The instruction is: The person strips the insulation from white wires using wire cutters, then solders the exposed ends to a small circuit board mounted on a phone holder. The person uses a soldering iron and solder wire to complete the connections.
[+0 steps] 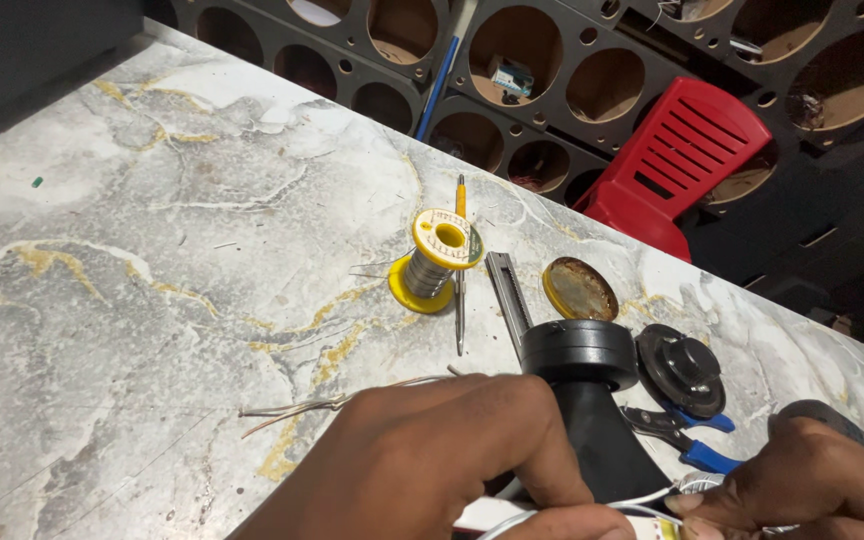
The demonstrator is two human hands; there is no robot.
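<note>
With the left hand (432,455) and right hand (812,480) both pinching thin white wire (642,497) at the bottom edge, a tug risks snapping it or toppling the black horn (592,400)

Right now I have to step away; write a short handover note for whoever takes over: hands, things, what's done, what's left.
Left hand: pinching a thin white wire at the bottom edge.
Right hand: pinching the wire's other side, by a small coil.
Black horn-shaped part stands between the hands.
On the marble table: solder spool, screwdriver, round tin, blue-handled pliers, loose bare wires.
Done: cannot tell; no joint visible.
Left: the wire work in hand; spool and pliers lie untouched.
</note>
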